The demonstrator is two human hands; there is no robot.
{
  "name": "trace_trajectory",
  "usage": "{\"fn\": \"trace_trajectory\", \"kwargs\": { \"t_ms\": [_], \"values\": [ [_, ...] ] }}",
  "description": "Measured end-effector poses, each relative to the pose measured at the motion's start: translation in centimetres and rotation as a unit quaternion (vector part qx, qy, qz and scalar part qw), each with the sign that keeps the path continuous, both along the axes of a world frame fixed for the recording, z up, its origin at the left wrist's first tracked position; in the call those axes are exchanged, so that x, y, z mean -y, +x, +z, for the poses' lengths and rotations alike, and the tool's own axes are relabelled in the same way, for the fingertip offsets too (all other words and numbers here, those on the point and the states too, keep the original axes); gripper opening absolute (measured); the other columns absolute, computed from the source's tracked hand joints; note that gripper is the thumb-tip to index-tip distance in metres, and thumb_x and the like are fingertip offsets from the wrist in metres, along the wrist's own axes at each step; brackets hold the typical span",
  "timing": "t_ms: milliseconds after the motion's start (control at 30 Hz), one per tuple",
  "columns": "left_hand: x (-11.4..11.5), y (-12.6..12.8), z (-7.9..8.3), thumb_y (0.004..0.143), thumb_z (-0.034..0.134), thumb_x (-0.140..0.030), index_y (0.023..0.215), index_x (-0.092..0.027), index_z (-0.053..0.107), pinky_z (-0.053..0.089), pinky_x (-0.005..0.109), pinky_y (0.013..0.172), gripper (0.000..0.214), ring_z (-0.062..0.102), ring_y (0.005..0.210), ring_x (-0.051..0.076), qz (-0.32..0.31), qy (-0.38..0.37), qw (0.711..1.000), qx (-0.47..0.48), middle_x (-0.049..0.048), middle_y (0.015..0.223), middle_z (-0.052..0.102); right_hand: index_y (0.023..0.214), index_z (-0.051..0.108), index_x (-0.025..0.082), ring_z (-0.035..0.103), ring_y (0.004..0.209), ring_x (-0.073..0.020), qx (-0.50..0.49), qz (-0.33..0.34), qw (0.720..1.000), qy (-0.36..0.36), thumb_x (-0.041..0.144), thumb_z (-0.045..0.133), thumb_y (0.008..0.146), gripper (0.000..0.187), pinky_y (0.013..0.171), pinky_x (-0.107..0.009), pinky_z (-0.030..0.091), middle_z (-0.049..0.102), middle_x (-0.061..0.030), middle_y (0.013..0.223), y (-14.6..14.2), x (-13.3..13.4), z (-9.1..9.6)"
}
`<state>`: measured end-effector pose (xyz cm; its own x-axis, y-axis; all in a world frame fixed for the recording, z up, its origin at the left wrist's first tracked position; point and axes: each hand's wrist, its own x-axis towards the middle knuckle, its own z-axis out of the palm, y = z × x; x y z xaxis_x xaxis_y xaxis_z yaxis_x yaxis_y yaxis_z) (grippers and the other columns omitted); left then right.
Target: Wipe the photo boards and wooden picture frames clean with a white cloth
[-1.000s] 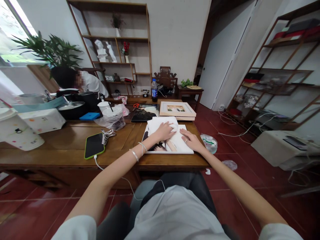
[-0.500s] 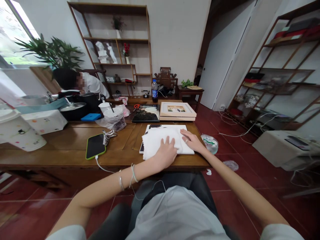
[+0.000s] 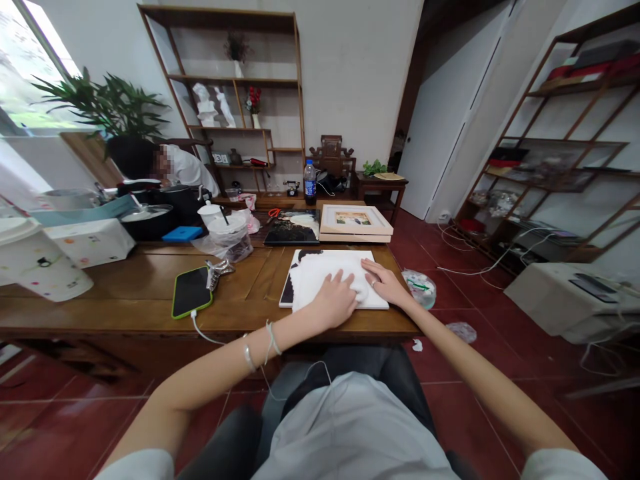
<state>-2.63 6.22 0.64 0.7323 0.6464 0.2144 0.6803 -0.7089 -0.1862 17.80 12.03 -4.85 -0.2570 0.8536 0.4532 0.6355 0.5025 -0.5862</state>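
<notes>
A flat board [image 3: 287,295] with black and white areas lies on the table in front of me. Over most of it is spread a white cloth [image 3: 313,273], which hides the middle of the board. My left hand [image 3: 335,303] rests on the cloth with its fingers spread, pressing down. To its right, my right hand [image 3: 389,283] lies flat with fingers stretched out, touching the cloth's right edge and the board's right side. Neither hand is wrapped round anything.
Behind the board are a black-and-white picture [image 3: 293,228] and a cream frame [image 3: 356,223]. A phone [image 3: 192,293] on a cable, a bagged cup [image 3: 227,233] and a blue box [image 3: 183,234] stand left on the wooden table [image 3: 135,303]. Another person [image 3: 187,167] leans at far left.
My left hand has slid the cloth slightly to the right, and more of the board's dark left part shows. My right hand has stayed in nearly the same place.
</notes>
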Motion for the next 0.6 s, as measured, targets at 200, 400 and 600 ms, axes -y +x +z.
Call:
{"fn": "trace_trajectory", "kwargs": {
  "t_ms": [200, 400, 600],
  "values": [
    [-5.6, 2.0, -0.2, 0.092, 0.04, -0.033, 0.108, -0.016, 0.065, 0.033, 0.051, 0.1, 0.034, 0.036, 0.127, 0.033, 0.051, -0.023, 0.998, 0.04, 0.012, 0.137, 0.045, 0.117, 0.062, 0.023, 0.043, 0.127, -0.0228, 0.002, -0.002, 1.0, -0.002, 0.025, 0.051, 0.082, 0.037, 0.109, -0.045, 0.03, 0.055, -0.0069, 0.13, 0.1, -0.2, -0.1],
    [-5.0, 3.6, -0.3, 0.089, 0.044, -0.028, 0.113, -0.015, 0.064, 0.035, 0.057, 0.095, 0.033, 0.036, 0.126, 0.04, 0.091, -0.023, 0.996, 0.009, 0.0162, 0.138, 0.043, 0.118, 0.062, 0.022, 0.043, 0.127, -0.0223, 0.013, -0.002, 1.0, -0.001, 0.021, 0.049, 0.08, 0.04, 0.109, -0.043, 0.03, 0.054, -0.0059, 0.131, 0.2, -0.2, 0.0],
    [0.2, 4.1, -1.1, 0.086, 0.046, -0.018, 0.115, -0.017, 0.063, 0.034, 0.059, 0.095, 0.034, 0.037, 0.127, 0.041, 0.076, 0.02, 0.997, -0.012, 0.0187, 0.136, 0.045, 0.119, 0.062, 0.025, 0.043, 0.127, -0.0236, 0.001, 0.018, 1.0, -0.015, 0.014, 0.05, 0.073, 0.048, 0.109, -0.043, 0.031, 0.053, -0.0033, 0.132, 0.3, 0.0, 0.4]
  ]
}}
